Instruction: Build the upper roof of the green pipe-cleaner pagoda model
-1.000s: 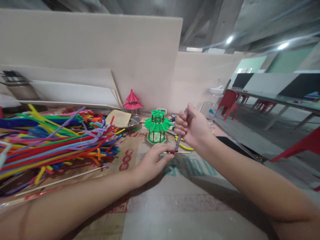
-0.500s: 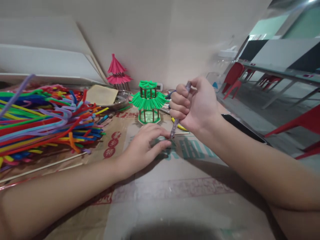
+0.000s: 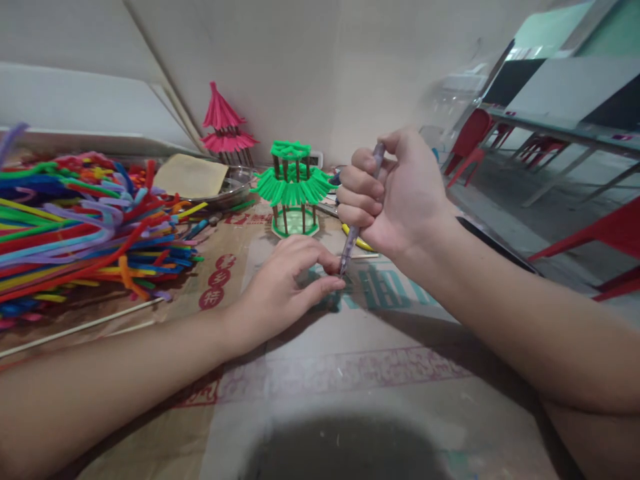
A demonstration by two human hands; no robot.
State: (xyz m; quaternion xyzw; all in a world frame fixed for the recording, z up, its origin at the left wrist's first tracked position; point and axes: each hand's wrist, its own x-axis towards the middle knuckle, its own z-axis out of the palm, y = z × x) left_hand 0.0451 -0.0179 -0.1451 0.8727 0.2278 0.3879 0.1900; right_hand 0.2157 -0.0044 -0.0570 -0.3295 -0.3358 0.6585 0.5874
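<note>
My right hand (image 3: pixel 385 187) is wrapped in a fist around a slim, greyish translucent pen (image 3: pixel 351 241). The pen leans with its tip down at the fingertips of my left hand (image 3: pixel 290 287). Thumb and forefinger of that left hand are pinched close to the tip, low over the covered tabletop; whatever small thing lies between them is too small to make out. Just behind my hands stands a green pagoda model (image 3: pixel 294 187) of fuzzy stems on brown posts, with an open top. A pink pagoda model (image 3: pixel 227 127) with a pointed roof stands farther back.
A big heap of coloured pipe cleaners (image 3: pixel 85 233) covers the left side, with thin wooden sticks (image 3: pixel 100 325) in front. Behind lies a metal tray (image 3: pixel 240 183) under a yellowish sheet (image 3: pixel 193 175). Yellow-handled pliers (image 3: pixel 357 239) and a dark flat device (image 3: pixel 493 245) lie rightward.
The view has shifted slightly, so the models and the heap sit a bit higher and farther left. Both hands keep nearly the same pose, the pen tip still at the left fingertips.
</note>
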